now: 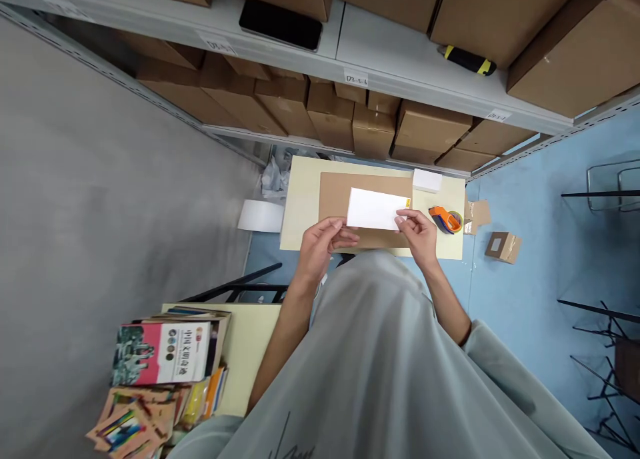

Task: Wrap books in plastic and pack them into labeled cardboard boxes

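Note:
A white rectangular sheet or flat packet (374, 208) is held over a flattened brown cardboard piece (336, 196) that lies on a pale table (300, 206). My left hand (323, 242) pinches the sheet's near left corner, fingers closed on it. The sheet's right edge is gripped by my right hand (417, 232), beside a small yellow mark. An orange tape dispenser (445, 219) lies just right of my right hand. A small white block (427, 180) sits at the table's far right.
Metal shelving with brown cartons (330, 116) stands behind the table; a black phone (281, 23) and a black-yellow tool (469, 60) rest on the upper shelf. A small box (503, 246) lies on the blue floor. Books (165, 352) are stacked on a second table at lower left.

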A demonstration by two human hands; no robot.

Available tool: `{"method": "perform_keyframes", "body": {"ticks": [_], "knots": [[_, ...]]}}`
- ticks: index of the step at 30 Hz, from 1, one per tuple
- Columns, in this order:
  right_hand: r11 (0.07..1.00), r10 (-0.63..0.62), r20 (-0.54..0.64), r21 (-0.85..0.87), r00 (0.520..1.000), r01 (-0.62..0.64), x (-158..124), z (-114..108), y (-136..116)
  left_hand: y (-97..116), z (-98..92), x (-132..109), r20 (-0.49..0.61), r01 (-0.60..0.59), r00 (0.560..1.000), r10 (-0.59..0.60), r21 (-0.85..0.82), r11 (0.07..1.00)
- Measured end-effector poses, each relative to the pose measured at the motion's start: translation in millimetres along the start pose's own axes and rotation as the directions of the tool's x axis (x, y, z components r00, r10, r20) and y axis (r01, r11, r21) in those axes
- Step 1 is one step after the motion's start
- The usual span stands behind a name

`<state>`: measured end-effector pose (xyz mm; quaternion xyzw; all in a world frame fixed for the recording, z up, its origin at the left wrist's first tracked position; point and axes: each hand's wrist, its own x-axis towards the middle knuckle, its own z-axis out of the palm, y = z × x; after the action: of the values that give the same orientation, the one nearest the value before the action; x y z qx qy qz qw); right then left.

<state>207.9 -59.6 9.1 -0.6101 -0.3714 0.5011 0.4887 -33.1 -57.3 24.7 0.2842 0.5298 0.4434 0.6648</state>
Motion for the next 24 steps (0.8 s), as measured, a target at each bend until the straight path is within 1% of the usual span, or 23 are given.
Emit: {"method": "perform_keyframes", "body": {"ticks": [4, 8, 13, 15, 17, 19, 21, 23, 24], "knots": [[0.999, -0.042, -0.002, -0.03, 0.999, 0.042, -5, 9, -7, 13, -14.1, -3, 0.039, -0.035, 0.999, 0.03, 0.125, 0.992], [0.996, -0.062, -0.024, -0.069, 0.998, 0.06, -11, 16, -6, 19, -25.2, 0, 0.091, -0.012, 0.996, -0.004, 0.173, 0.985], [0.998, -0.05, -0.059, -0.053, 0.997, 0.047, -16, 19, -1, 19, -33.2, 6, 0.129, 0.004, 0.991, -0.031, 0.204, 0.979], [0.998, -0.049, -0.057, -0.051, 0.997, 0.046, -15, 18, 3, 18, -33.9, 8, 0.151, 0.007, 0.988, -0.038, 0.203, 0.979], [0.995, -0.053, -0.046, -0.086, 0.998, 0.049, -13, 17, 5, 16, -32.9, 9, 0.175, 0.008, 0.984, -0.045, 0.204, 0.979], [0.976, -0.107, -0.043, -0.193, 0.993, 0.097, -12, 17, 6, 15, -29.9, 11, 0.191, 0.005, 0.98, -0.046, 0.207, 0.978], [0.924, -0.206, -0.027, -0.336, 0.978, 0.185, -14, 19, 4, 13, -25.1, 11, 0.201, -0.004, 0.979, -0.04, 0.213, 0.977], [0.865, -0.284, 0.038, -0.42, 0.958, 0.273, -17, 25, -1, 10, -18.8, 11, 0.207, -0.02, 0.978, -0.028, 0.223, 0.975], [0.85, -0.303, 0.083, -0.427, 0.949, 0.309, -20, 28, -4, 8, -15.3, 11, 0.211, -0.029, 0.977, -0.021, 0.229, 0.973]]}}
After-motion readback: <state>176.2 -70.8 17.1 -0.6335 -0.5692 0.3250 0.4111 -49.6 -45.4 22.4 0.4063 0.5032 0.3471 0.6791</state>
